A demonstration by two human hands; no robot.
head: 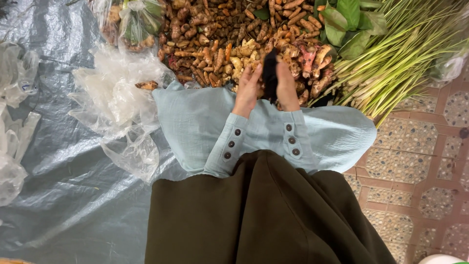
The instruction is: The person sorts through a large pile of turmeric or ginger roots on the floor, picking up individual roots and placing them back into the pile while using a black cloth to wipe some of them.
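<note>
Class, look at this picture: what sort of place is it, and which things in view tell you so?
Probably a market stall laid out on the ground: a heap of roots on a grey tarp, bundled green stalks beside it, and loose plastic bags nearby.

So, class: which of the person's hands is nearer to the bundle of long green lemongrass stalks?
Right. The right hand lies on the side of the green lemongrass stalks; the left hand sits farther away, beyond the black object held between the hands.

Grey plastic tarp point(63, 195) on ground, patterned reddish tiled floor point(420, 171) at right
</note>
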